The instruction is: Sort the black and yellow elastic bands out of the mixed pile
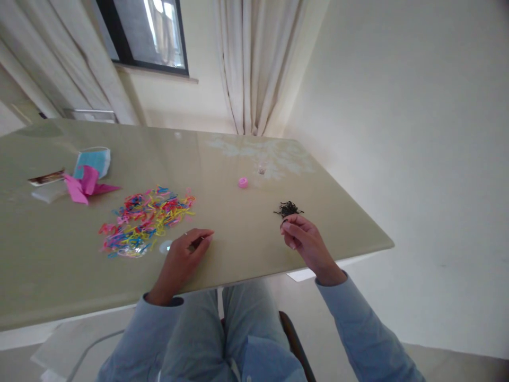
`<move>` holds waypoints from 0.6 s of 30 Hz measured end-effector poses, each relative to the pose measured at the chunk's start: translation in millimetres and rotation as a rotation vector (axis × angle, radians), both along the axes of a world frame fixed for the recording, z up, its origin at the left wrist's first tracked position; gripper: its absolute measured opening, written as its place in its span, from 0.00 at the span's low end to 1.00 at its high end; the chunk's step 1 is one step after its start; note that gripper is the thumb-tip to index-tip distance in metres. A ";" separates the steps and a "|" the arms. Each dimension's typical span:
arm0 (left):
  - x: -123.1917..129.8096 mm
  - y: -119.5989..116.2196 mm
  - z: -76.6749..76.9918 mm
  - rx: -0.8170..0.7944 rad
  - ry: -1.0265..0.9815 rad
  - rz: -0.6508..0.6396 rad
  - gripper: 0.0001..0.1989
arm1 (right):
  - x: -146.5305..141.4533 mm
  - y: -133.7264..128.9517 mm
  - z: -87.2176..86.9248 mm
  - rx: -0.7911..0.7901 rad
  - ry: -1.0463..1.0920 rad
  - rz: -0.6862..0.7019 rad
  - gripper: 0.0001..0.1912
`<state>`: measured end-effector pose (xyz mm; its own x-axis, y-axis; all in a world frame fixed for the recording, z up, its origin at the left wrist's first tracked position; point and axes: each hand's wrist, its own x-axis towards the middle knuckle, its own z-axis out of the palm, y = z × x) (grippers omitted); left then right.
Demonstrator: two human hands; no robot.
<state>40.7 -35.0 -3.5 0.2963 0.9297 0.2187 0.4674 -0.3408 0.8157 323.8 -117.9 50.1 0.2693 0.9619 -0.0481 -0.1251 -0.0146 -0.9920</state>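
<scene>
A pile of small colourful bands (147, 217) lies on the left part of the table. Just right of it, near the table's front edge, my left hand (185, 260) rests with thumb and forefinger close together; what they hold, if anything, is too small to name. My right hand (304, 241) pinches a tiny dark piece at its fingertips, right in front of a small heap of black bands (289, 208). Between and beyond the hands sits a small round pink object (243, 182).
A pink folded paper shape (88, 185), a light blue face mask (93, 162) and a brown-and-white strip (46, 178) lie at the back left. A small clear item (261, 171) is beyond the black heap. A wall stands to the right.
</scene>
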 end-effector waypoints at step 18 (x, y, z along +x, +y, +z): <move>0.3 0.2 -0.2 -0.026 -0.007 0.034 0.16 | 43.8 9.7 -5.2 0.031 0.068 -0.144 0.13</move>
